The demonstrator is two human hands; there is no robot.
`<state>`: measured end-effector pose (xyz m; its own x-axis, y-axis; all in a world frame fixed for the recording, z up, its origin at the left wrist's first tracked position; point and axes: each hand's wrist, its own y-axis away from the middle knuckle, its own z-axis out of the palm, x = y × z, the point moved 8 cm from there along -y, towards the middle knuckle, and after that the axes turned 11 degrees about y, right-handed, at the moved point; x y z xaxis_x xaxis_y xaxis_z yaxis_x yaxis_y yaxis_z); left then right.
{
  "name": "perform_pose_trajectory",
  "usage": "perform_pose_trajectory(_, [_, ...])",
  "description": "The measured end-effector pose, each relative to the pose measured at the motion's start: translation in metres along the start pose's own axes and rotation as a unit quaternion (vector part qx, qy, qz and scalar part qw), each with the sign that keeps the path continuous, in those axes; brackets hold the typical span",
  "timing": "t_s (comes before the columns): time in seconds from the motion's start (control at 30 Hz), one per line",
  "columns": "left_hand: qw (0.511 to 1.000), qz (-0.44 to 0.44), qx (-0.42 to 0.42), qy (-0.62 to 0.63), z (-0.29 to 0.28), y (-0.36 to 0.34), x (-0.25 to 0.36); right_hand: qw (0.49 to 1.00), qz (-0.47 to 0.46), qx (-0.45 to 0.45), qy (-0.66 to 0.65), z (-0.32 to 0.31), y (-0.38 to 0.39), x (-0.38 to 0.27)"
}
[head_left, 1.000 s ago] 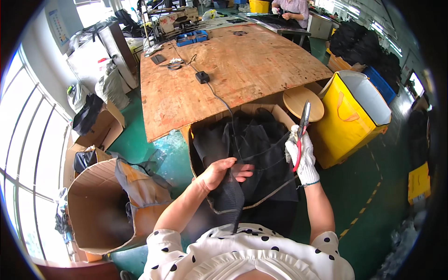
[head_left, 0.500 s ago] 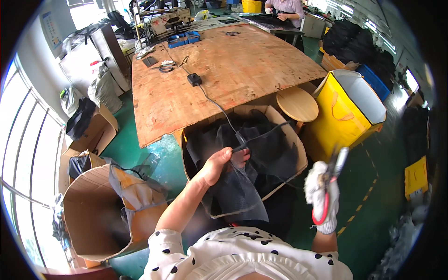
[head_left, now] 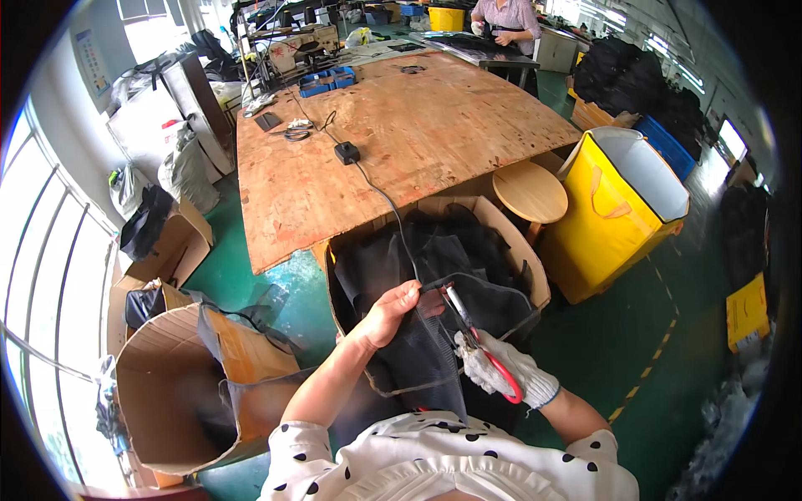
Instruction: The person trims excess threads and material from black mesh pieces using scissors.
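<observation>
My bare left hand (head_left: 389, 314) is closed on the edge of a piece of black mesh fabric (head_left: 422, 355), which hangs down in front of me over the cardboard box. My right hand (head_left: 505, 367), in a white knitted glove, grips red-handled scissors (head_left: 499, 365). Their pale, shiny tip lies at the mesh edge, just right of my left fingers. Whether the blades are apart cannot be made out. More dark mesh (head_left: 451, 242) fills the cardboard box (head_left: 535, 280) beneath my hands. A black cord (head_left: 393, 204) runs down behind my left fingers, where its end is hidden.
A wooden table (head_left: 418, 125) stands ahead, with a black adapter (head_left: 347, 153) and blue trays (head_left: 327, 81) on it. At right are a round stool (head_left: 530, 192) and a yellow bag (head_left: 614, 209). Another open carton (head_left: 167, 367) sits at left. A person (head_left: 506, 25) works at the far end.
My right hand has swung in from the right with the scissors, bringing their tip to the mesh beside my left fingers. The left hand keeps its hold, slightly lower.
</observation>
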<state>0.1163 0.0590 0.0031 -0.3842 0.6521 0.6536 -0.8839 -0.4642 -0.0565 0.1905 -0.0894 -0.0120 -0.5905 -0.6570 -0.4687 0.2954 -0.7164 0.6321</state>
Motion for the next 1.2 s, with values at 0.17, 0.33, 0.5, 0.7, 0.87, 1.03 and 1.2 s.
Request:
perform_pose_trajectory(0.17, [1.000, -0.001, 0.002, -0.004, 0.005, 0.000, -0.004, 0.991, -0.022, -0.104, -0.081, -0.001, -0.016, -0.007])
perform_pose_trajectory(0.33, [1.000, 0.002, -0.007, -0.031, 0.010, 0.001, -0.002, 0.989, -0.042, -0.110, -0.084, 0.006, -0.020, -0.010])
perform_pose_trajectory(0.5, [0.997, 0.010, 0.018, -0.072, -0.004, -0.001, -0.008, 0.994, -0.065, -0.079, -0.048, 0.003, -0.025, -0.011])
perform_pose_trajectory(0.7, [0.983, 0.077, 0.142, -0.089, -0.025, -0.003, 0.013, 0.967, -0.220, -0.054, 0.115, 0.008, -0.017, -0.052])
perform_pose_trajectory(0.87, [0.940, 0.154, 0.236, -0.194, -0.055, 0.038, 0.076, 0.881, -0.429, -0.083, 0.180, 0.011, 0.027, -0.086])
perform_pose_trajectory(1.03, [0.819, 0.251, 0.240, -0.458, -0.004, 0.084, 0.122, 0.844, -0.505, 0.005, 0.180, -0.022, 0.051, -0.096])
perform_pose_trajectory(1.2, [0.750, 0.259, 0.196, -0.576, 0.077, 0.077, 0.092, 0.841, -0.510, 0.097, 0.150, -0.033, 0.058, -0.076])
